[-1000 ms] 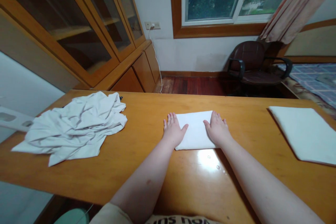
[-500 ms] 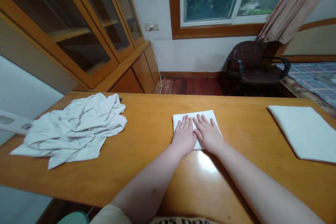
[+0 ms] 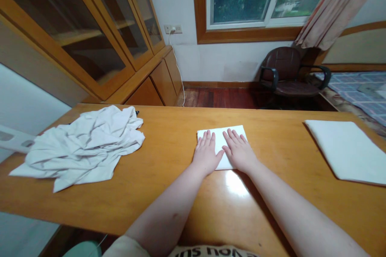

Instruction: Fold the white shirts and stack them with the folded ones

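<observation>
A small folded white cloth lies flat near the middle of the wooden table. Palm down on its left part is my left hand, fingers stretched out. My right hand rests flat on the right part, fingers also extended. The two thumbs point toward each other over the cloth, close together. Neither hand grips anything. Parts of the cloth are hidden beneath both hands.
A crumpled heap of white cloth lies at the table's left. On the right is a larger folded white cloth. Beyond the table stand a glass-door cabinet and a brown armchair. A green stool shows at bottom left.
My left hand has slid a little to the left over the cloth, widening the gap between the hands. The right hand stays nearly in place. The camera view has shifted slightly.
</observation>
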A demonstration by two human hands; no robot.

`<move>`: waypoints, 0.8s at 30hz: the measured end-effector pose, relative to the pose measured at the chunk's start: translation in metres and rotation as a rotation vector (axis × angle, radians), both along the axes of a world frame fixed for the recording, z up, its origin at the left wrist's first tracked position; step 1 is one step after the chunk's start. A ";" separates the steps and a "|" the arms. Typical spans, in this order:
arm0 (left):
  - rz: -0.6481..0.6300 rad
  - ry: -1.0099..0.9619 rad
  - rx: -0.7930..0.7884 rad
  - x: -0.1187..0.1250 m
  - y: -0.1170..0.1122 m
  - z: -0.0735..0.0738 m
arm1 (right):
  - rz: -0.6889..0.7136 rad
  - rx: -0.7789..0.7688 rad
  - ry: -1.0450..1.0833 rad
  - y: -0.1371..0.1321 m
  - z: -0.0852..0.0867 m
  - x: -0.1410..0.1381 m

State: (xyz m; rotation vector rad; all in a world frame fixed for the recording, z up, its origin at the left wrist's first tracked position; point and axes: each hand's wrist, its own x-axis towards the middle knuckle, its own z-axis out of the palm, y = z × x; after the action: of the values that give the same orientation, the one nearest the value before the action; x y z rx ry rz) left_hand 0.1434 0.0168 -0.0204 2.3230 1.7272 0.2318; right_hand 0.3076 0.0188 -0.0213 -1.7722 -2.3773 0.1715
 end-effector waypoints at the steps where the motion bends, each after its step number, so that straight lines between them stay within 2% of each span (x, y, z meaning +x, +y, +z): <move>1: 0.001 -0.001 -0.006 -0.001 0.000 0.000 | -0.023 -0.006 0.009 0.001 0.000 0.002; 5: 0.006 -0.017 -0.039 -0.004 0.004 0.000 | -0.180 -0.062 0.104 0.006 -0.005 0.014; 8: 0.013 -0.039 -0.064 -0.008 0.008 -0.001 | -0.286 -0.103 0.250 0.012 -0.009 0.024; 12: 0.009 -0.052 -0.062 -0.013 0.011 0.000 | -0.345 -0.063 0.604 0.022 -0.013 0.036; 16: -0.015 -0.103 -0.002 -0.010 0.004 0.009 | -0.455 -0.096 1.027 0.032 -0.016 0.047; 18: -0.136 -0.151 0.021 -0.008 -0.001 0.015 | -0.464 -0.132 1.131 0.035 -0.016 0.051; 20: -0.318 -0.179 0.005 -0.008 -0.004 0.021 | -0.451 -0.140 1.155 0.037 -0.017 0.054; 22: -0.466 -0.174 -0.028 -0.010 -0.005 0.024 | -0.413 -0.107 1.122 0.038 -0.018 0.056; 24: -0.543 -0.152 -0.042 -0.015 -0.003 0.027 | -0.331 -0.042 1.018 0.038 -0.019 0.056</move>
State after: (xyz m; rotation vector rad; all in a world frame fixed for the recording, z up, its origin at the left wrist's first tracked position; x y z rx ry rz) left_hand 0.1287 0.0140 0.0061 2.5566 0.9727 0.2570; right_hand 0.3638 0.0567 -0.0406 -1.5050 -1.3541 0.8384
